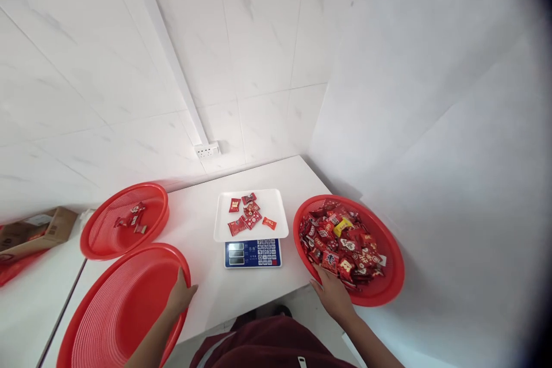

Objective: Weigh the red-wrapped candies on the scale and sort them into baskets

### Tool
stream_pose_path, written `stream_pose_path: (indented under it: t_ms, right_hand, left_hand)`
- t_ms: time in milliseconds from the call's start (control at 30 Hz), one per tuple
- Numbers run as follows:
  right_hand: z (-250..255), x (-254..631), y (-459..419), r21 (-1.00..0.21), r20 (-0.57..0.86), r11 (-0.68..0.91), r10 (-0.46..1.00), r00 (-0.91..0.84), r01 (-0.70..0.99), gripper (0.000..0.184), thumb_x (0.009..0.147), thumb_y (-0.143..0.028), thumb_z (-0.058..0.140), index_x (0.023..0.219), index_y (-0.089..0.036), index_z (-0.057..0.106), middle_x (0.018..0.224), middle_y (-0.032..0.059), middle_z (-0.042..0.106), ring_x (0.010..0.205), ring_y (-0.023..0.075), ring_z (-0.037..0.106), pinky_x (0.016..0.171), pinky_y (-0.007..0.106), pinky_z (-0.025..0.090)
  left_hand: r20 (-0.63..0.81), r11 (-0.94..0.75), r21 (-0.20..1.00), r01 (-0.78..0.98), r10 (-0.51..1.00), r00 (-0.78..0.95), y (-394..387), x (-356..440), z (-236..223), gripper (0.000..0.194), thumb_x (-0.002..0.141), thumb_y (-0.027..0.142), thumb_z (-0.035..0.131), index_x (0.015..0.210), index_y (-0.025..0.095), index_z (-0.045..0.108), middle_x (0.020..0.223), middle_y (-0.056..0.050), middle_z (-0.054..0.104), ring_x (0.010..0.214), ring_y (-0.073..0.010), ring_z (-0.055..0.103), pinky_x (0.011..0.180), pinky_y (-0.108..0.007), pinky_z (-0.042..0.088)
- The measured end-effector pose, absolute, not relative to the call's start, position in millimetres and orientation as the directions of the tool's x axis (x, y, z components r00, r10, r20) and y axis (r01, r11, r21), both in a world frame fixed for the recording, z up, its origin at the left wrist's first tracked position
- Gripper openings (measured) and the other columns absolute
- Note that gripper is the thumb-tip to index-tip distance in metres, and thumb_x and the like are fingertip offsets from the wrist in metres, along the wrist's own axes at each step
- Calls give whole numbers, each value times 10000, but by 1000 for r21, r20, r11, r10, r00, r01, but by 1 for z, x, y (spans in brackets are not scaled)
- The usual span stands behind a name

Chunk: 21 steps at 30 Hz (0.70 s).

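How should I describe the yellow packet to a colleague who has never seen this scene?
At the white table, look right of the scale for the red basket with the right hand at its rim. On top of its heap of wrapped packets, beyond the hand, lies the yellow packet. Its yellow wrapper sets it apart from the mostly red ones around it.

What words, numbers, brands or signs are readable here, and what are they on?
"7 8 9" – keypad of the scale
"4 5 6" – same keypad
"1 2 3" – same keypad
"0" – same keypad, bottom row
"考", as far as I can tell – red packet in the right-hand basket
Too small or blurred: other wrappers, the scale's displays and brand mark, the cardboard box.
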State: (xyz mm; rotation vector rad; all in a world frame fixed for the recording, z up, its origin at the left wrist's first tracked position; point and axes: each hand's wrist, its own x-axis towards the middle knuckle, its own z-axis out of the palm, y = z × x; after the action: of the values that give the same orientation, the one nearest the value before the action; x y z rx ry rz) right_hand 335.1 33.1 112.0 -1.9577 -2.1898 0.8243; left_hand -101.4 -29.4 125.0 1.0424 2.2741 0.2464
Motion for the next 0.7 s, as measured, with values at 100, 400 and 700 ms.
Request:
stream_pose_path:
  t_ms: [100,400,700]
  right_hand:
    - [110,340,33,-415,-312,56,929,-200,908,482,884,-288,342,1313,-112,473,1327,136,518,1221,244,485,1013,360,375]
    - [114,337,33,-401,-328,61,922,-205,914,465,902,-281,319,1315,-124,462,1340,134,503,1226,243,474,997,361,383]
    - [121,322,49,-261,-468,-56,880,-76,964,433,896,-286,360,1290,-140,463,1269,157,550,1112,273,561,863,378,443]
  left_hand:
    - [-511,700,339,628,698,-502,-38,-84,135,777,782,173,449,1433,34,48,1399,-232,413,1257,-294,457,1020,-396,369]
    - [-569,595,260,761,731,-377,-65,-60,145,812,737,135,450,1455,44,82,1366,-227,463,1189,-305,521,975,-390,393]
    - [-596,428,315,847,784,-175,-52,-61,148,856,693,146,479,1465,110,111,1387,-166,464,1230,-289,482,999,-403,378]
